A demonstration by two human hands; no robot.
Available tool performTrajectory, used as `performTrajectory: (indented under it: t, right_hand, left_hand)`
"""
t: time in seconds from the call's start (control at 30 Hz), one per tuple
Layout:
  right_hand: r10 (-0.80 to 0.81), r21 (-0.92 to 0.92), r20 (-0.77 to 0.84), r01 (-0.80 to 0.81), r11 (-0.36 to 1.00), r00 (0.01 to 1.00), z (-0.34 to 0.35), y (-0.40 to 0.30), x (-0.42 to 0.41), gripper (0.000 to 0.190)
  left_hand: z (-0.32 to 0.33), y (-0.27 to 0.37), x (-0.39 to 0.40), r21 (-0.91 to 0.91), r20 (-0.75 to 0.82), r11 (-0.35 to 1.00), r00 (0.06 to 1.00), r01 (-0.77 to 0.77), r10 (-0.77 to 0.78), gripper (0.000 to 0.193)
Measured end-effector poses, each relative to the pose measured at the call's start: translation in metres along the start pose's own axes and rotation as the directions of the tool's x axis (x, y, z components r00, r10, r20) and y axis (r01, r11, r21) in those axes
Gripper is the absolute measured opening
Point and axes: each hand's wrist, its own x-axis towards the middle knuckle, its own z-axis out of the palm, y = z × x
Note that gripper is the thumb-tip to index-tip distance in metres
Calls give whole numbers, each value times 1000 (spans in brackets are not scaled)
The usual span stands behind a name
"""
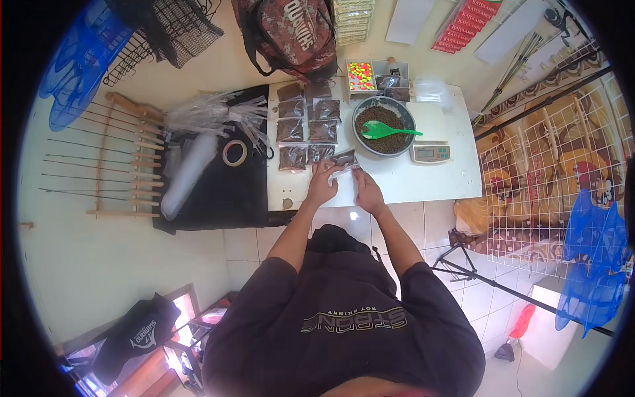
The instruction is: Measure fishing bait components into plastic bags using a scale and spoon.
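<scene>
A small clear zip bag [343, 158] of dark brown pellets lies tilted at the front of the white table [407, 183]. My left hand [321, 184] grips the left end of its clear top edge. At the right end of that edge, my right hand [368, 191] pinches with thumb and fingers. Whether the zip is fully closed is too small to tell. Several filled bags [290, 130] lie in two columns just beyond my left hand. Past my right hand stands a grey bowl [356, 139] of pellets, with a green spoon [382, 130] resting on top.
A digital scale [430, 153] sits right of the bowl. Behind it are a divided tray [368, 92] and a stack of clear bags [430, 91]. Leftward, a black cloth [213, 198] bears a tape roll [234, 153], scissors [268, 152] and rolled plastic [188, 176].
</scene>
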Motion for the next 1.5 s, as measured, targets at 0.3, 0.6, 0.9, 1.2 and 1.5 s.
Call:
performTrajectory:
  t: [0.3, 0.6, 0.9, 1.2, 1.5]
  right_hand:
    - [-17, -6, 17, 17, 1000, 1000, -10, -6, 0, 68]
    - [-50, -11, 3, 50, 999, 999, -11, -7, 0, 73]
    - [-31, 32, 4, 31, 999, 1000, -9, -4, 1, 73]
    - [-13, 87, 21, 12, 996, 1000, -11, -7, 3, 79]
    - [-9, 106, 72, 1, 994, 997, -8, -5, 6, 80]
  left_hand:
    - [-4, 1, 0, 148, 26, 989, 1000, -6, 2, 32]
    - [0, -1, 5, 150, -52, 988, 998, 42, -35, 19]
    - [5, 3, 12, 142, -75, 987, 995, 80, -70, 22]
    - [3, 2, 10, 142, -76, 989, 997, 31, -20, 25]
    - [2, -4, 8, 238, -30, 969, 997, -65, 74, 28]
